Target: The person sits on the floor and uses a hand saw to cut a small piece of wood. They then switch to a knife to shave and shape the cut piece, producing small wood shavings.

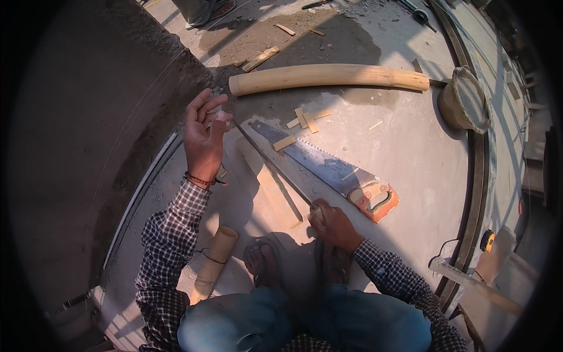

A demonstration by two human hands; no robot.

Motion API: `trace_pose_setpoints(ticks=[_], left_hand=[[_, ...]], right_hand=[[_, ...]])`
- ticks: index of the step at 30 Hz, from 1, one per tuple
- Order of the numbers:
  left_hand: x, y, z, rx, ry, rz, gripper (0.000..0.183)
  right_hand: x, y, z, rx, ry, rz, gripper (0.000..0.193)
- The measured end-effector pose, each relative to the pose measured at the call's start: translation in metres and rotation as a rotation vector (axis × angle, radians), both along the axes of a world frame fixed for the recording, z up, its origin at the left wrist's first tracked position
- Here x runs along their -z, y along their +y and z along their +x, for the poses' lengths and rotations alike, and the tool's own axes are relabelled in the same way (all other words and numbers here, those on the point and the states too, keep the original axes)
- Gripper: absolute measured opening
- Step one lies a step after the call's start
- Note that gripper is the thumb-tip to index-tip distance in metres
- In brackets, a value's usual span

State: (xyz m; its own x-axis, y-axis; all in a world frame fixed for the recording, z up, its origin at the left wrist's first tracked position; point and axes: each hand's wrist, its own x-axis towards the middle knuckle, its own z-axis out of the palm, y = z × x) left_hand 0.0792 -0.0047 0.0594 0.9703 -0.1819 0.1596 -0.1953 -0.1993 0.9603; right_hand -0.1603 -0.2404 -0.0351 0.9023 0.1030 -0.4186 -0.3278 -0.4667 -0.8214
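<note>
My right hand (pixel 334 226) is closed around the near end of a long thin metal rod (pixel 272 162), which slants up and left over the floor. Close to the rod's far tip, my left hand (pixel 204 138) is raised with its fingers half bent and apart. A pale pinkish patch shows at its thumb tip; I cannot make out what it is. Beneath the rod lies a flat wooden strip (pixel 272 190). To its right rests a handsaw (pixel 334 167) with an orange-brown handle. Beyond these, a thick, slightly curved bamboo pole (pixel 328 79) lies crosswise.
Small wood offcuts (pixel 305 119) lie by the saw. A short bamboo piece (pixel 216 258) with wire is beside my left foot. At right are a cement-crusted bowl (pixel 466 102), a dark metal rail (pixel 478 170), a tape measure (pixel 487 240) and a hammer (pixel 475 284). A rough wall (pixel 88 135) bounds the left.
</note>
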Motion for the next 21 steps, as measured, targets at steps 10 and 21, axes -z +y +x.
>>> trace_pose_setpoints(ticks=[10, 21], left_hand=[[0.107, 0.148, -0.266, -0.197, 0.095, 0.985, 0.063], [0.124, 0.176, -0.23, -0.202, 0.264, 1.17, 0.086]], right_hand=[[-0.012, 0.017, 0.05, -0.141, -0.315, -0.31, 0.05], [0.034, 0.014, 0.123, 0.031, -0.418, -0.41, 0.053]])
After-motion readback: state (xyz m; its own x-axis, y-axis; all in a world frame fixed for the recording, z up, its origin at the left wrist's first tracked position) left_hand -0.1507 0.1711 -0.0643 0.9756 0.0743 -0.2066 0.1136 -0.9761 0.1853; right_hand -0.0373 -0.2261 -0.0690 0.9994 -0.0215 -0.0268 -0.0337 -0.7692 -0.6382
